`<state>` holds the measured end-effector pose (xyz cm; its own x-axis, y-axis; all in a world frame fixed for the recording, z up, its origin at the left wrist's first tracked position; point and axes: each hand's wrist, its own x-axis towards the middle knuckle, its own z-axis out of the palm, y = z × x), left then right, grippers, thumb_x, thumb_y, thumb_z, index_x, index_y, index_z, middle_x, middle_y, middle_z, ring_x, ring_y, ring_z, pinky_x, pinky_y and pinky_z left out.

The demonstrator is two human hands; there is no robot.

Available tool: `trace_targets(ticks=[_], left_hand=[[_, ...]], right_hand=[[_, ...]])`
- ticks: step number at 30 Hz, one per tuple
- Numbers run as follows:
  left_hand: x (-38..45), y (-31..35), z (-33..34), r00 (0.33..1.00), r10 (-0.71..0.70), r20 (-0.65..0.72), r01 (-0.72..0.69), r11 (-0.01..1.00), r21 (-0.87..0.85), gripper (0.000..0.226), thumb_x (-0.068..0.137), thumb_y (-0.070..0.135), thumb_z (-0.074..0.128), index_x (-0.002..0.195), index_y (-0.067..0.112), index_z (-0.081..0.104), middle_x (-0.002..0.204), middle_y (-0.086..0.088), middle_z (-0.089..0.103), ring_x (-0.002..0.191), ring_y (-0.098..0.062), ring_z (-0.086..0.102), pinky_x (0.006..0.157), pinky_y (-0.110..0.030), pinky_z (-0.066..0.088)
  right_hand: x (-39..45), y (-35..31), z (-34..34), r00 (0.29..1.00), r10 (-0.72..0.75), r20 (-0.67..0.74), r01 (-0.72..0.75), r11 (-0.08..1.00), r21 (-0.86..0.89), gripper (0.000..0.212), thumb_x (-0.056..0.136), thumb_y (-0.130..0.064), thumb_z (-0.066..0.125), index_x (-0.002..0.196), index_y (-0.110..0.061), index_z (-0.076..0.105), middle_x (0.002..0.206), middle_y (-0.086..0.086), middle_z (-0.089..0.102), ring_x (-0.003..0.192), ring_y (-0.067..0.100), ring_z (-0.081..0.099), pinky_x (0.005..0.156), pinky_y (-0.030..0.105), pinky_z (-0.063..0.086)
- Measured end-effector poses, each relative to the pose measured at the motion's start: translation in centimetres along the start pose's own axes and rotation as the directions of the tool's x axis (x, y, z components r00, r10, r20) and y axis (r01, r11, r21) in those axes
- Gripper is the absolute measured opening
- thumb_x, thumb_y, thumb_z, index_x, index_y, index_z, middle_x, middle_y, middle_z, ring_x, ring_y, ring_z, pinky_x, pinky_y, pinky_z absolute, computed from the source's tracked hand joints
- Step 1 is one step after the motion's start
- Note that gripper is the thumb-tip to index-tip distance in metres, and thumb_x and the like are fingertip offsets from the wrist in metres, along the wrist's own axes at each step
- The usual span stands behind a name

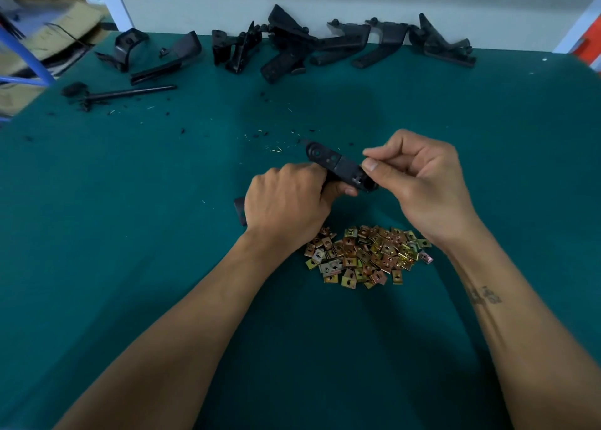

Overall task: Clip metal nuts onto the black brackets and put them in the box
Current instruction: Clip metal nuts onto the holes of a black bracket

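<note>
A black bracket [335, 163] is held above the green table [130, 234] at mid frame. My left hand [286, 202] grips its lower arm, whose end [240, 211] sticks out at the left of the hand. My right hand [419, 182] has its fingers curled and pinches the bracket's near end with thumb and forefinger; whether a nut sits under the fingertips is hidden. A heap of several brass-coloured metal nuts [367, 254] lies on the table just below both hands.
Several more black brackets [292, 42] lie in a row along the far edge against the white wall. A thin black rod [130, 93] and plastic crumbs lie far left. Cardboard and a blue frame [29, 62] stand beyond the left edge.
</note>
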<state>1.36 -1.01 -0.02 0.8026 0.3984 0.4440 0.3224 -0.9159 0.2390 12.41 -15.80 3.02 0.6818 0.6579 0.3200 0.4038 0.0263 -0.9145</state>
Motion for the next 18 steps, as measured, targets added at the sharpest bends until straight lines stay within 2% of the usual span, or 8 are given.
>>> trace_targets(ticks=[2, 4, 8, 14, 18], left_hand=[[0.1, -0.1, -0.1, 1.000, -0.017, -0.007, 0.016, 1.000, -0.017, 0.067, 0.092, 0.077, 0.029, 0.087, 0.022, 0.067, 0.077, -0.003, 0.068, 0.068, -0.037, 0.066, 0.057, -0.034, 0.034], [0.1, -0.3, -0.1, 0.999, -0.031, -0.019, 0.030, 0.999, -0.034, 0.068, 0.092, 0.077, 0.026, 0.092, 0.024, 0.068, 0.082, -0.002, 0.068, 0.073, -0.034, 0.066, 0.057, -0.034, 0.036], [0.0, -0.3, -0.1, 1.000, -0.017, -0.024, 0.016, 1.000, -0.023, 0.067, 0.091, 0.077, 0.028, 0.092, 0.025, 0.070, 0.086, -0.002, 0.067, 0.082, -0.029, 0.065, 0.059, -0.033, 0.032], [0.1, -0.3, -0.2, 0.999, -0.036, -0.029, 0.035, 0.999, -0.040, 0.067, 0.092, 0.076, 0.027, 0.096, 0.025, 0.070, 0.088, 0.000, 0.069, 0.083, -0.027, 0.065, 0.060, -0.033, 0.031], [-0.1, -0.1, -0.1, 1.000, -0.024, -0.015, 0.024, 0.999, -0.025, 0.069, 0.091, 0.078, 0.026, 0.094, 0.024, 0.070, 0.086, 0.001, 0.069, 0.080, -0.027, 0.066, 0.060, -0.033, 0.032]], right_hand=[[-0.3, 0.1, 1.2, 0.996, -0.050, -0.078, 0.049, 0.999, -0.019, 0.013, 0.093, -0.003, 0.071, 0.087, -0.014, 0.069, 0.077, -0.013, 0.076, 0.073, 0.000, 0.068, 0.070, 0.017, 0.050], [-0.3, 0.0, 2.1, 0.992, -0.066, -0.112, 0.068, 0.998, 0.012, 0.015, 0.093, -0.004, 0.071, 0.085, -0.016, 0.068, 0.077, -0.016, 0.075, 0.074, -0.002, 0.068, 0.071, 0.016, 0.051], [0.2, -0.3, 1.1, 0.998, -0.031, -0.057, 0.037, 0.993, 0.112, 0.019, 0.087, -0.007, 0.073, 0.080, -0.025, 0.071, 0.076, -0.012, 0.075, 0.076, 0.003, 0.068, 0.074, 0.019, 0.052], [-0.1, -0.1, 1.7, 0.994, -0.066, -0.084, 0.072, 0.995, 0.067, 0.015, 0.090, -0.011, 0.073, 0.084, -0.024, 0.071, 0.083, -0.011, 0.078, 0.081, 0.005, 0.072, 0.076, 0.022, 0.055], [0.4, -0.2, 0.6, 0.999, -0.049, -0.014, 0.050, 0.995, 0.088, 0.015, 0.088, -0.011, 0.075, 0.083, -0.024, 0.072, 0.082, -0.008, 0.077, 0.078, 0.007, 0.071, 0.075, 0.023, 0.055]])
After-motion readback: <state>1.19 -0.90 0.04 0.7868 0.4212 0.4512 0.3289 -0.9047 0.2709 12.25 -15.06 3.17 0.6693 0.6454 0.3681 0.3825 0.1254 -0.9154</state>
